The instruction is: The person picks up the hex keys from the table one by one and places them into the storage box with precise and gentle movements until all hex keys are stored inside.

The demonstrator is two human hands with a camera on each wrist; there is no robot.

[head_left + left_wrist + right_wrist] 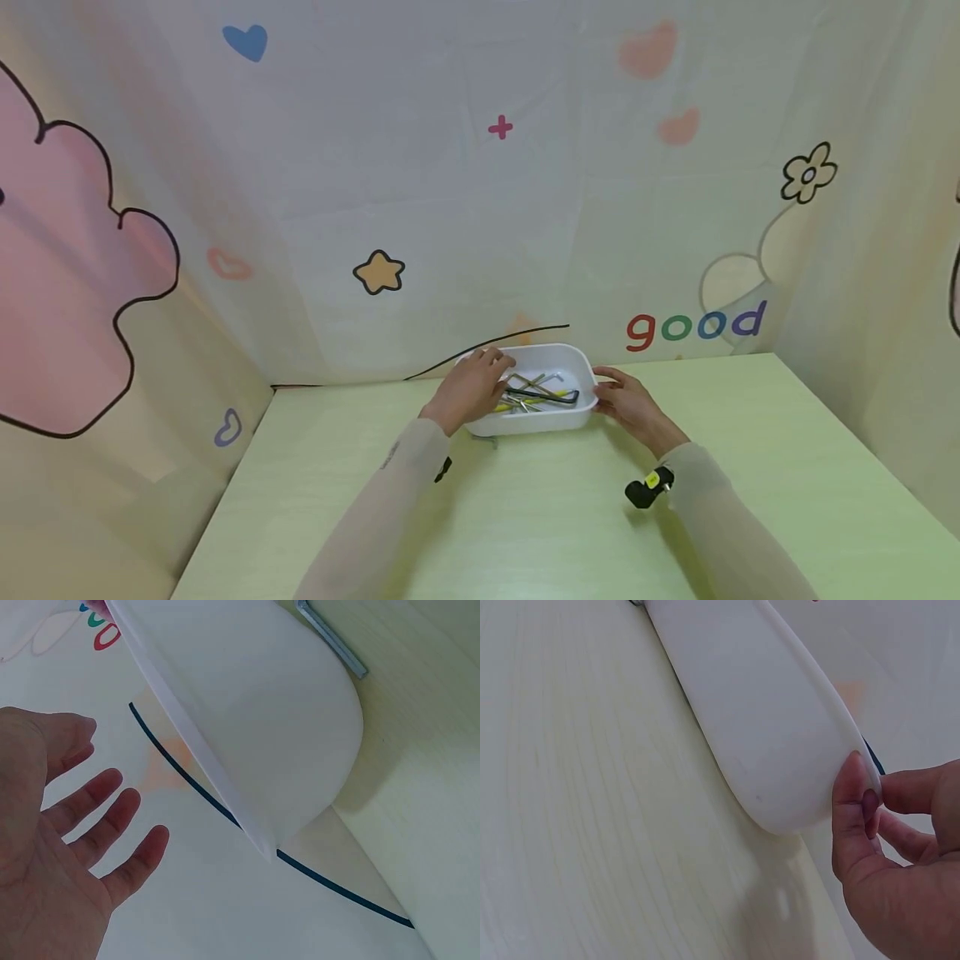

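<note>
A white plastic bin (553,423) stands at the back of the table. Inside it lie several hex keys, among them a long black hex key (553,398) and thinner brass and silver ones. My right hand (633,407) pinches the bin's right end at the rim, thumb against the outer wall in the right wrist view. Over the bin's left end hovers my left hand (468,385), fingers spread and loosely bent, holding nothing; the left wrist view shows the hand (75,832) apart from the rim. A silver hex key (334,641) lies on the table close by the bin's front left.
The pale green wooden table (540,517) meets a printed cloth backdrop (450,208) right behind the bin. More cloth hangs at the left and right sides. A black wrist camera (643,492) sits on my right wrist.
</note>
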